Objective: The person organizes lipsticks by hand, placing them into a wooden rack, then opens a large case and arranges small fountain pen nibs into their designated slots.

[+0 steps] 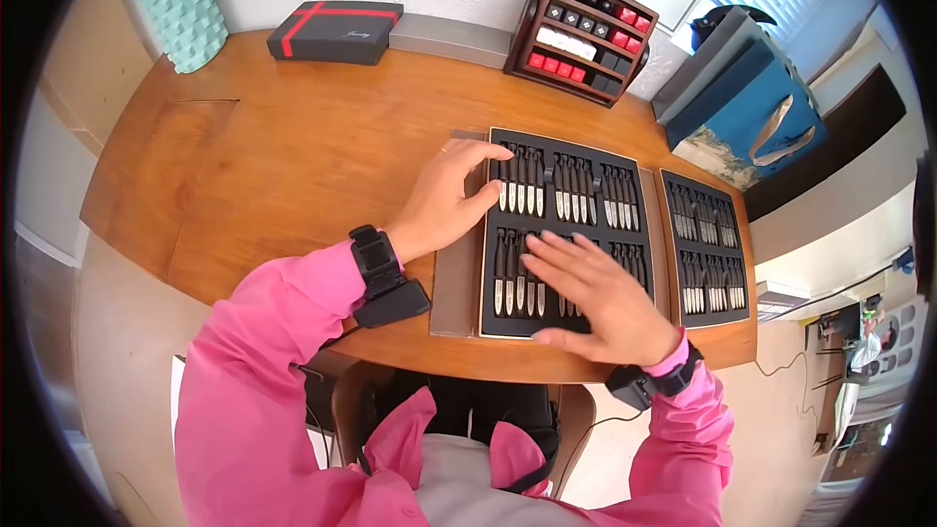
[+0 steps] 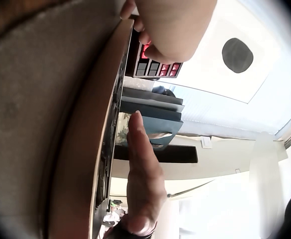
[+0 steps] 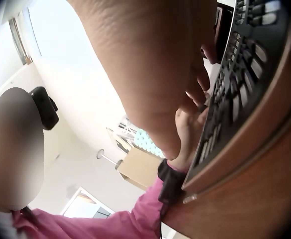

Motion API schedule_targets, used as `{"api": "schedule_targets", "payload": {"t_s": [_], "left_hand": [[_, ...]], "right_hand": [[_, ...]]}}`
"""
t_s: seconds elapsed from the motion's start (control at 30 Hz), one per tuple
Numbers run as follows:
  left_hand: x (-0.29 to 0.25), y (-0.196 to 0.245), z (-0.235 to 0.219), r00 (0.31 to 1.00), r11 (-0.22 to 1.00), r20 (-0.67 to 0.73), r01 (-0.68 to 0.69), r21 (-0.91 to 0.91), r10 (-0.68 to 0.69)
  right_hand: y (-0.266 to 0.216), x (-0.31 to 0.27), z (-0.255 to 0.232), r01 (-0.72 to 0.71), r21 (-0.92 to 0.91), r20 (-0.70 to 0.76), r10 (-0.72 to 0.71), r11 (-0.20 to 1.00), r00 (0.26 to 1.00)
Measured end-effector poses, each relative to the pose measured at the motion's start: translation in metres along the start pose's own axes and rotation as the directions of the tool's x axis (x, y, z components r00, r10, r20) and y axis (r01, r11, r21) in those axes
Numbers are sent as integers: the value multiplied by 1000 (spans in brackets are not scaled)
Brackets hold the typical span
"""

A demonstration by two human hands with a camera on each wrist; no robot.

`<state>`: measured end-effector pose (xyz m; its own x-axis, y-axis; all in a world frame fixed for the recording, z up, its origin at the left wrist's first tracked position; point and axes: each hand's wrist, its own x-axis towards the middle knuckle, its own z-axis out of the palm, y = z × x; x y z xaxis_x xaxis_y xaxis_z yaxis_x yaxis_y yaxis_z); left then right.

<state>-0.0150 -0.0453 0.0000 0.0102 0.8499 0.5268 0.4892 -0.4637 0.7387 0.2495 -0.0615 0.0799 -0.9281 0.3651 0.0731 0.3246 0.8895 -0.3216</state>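
Note:
A black tray box [image 1: 547, 222] lies on the table, with rows of slim pieces [image 1: 576, 197] that have dark upper parts and silver lower ends. My left hand [image 1: 451, 195] reaches over the box's left rim, thumb and index finger spread apart at the upper-left row of pieces. Over the lower half of the box, my right hand [image 1: 600, 303] is held palm down with straight, spread fingers, covering some of the lower pieces. The right wrist view shows the pieces [image 3: 242, 94] in their slots close beside the right hand [image 3: 150, 64].
A second black tray [image 1: 705, 244] with similar pieces stands to the right. Behind are a dark gift box [image 1: 337, 31] with red ribbon, a wooden rack [image 1: 583, 36] of small red, white and black blocks, and a blue paper bag [image 1: 747, 102]. The wooden table [image 1: 293, 156] extends left.

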Motion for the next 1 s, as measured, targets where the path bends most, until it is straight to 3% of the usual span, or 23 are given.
{"api": "schedule_targets", "payload": {"t_s": [0.17,0.23,0.4,0.47,0.67,0.73,0.9,1.0], "left_hand": [[-2,-2,0,1000,1000,2,-12,15,12],[-1,3,-2,998,999,53,44,2,-44],[0,6,-3,996,997,48,-77,31,75],[-2,7,-5,960,965,150,-249,83,234],[-24,34,-12,929,960,313,-247,129,196],[-29,48,-18,904,930,344,-325,170,253],[-47,73,-33,787,831,550,-485,272,279],[-53,79,-31,735,786,619,-544,293,278]], "right_hand": [[-12,-2,26,-25,-45,27,26,999,999],[-15,-3,28,-43,-61,17,44,997,999],[-11,-6,33,-37,-33,-39,35,999,999],[-8,-6,36,-37,11,-64,38,999,997],[-14,-16,43,-16,-84,-146,3,996,989],[-12,-20,38,-6,15,-204,9,1000,979],[-16,-41,30,-51,1,-250,50,999,967],[-13,-45,40,-16,-67,-245,-1,998,970]]}}
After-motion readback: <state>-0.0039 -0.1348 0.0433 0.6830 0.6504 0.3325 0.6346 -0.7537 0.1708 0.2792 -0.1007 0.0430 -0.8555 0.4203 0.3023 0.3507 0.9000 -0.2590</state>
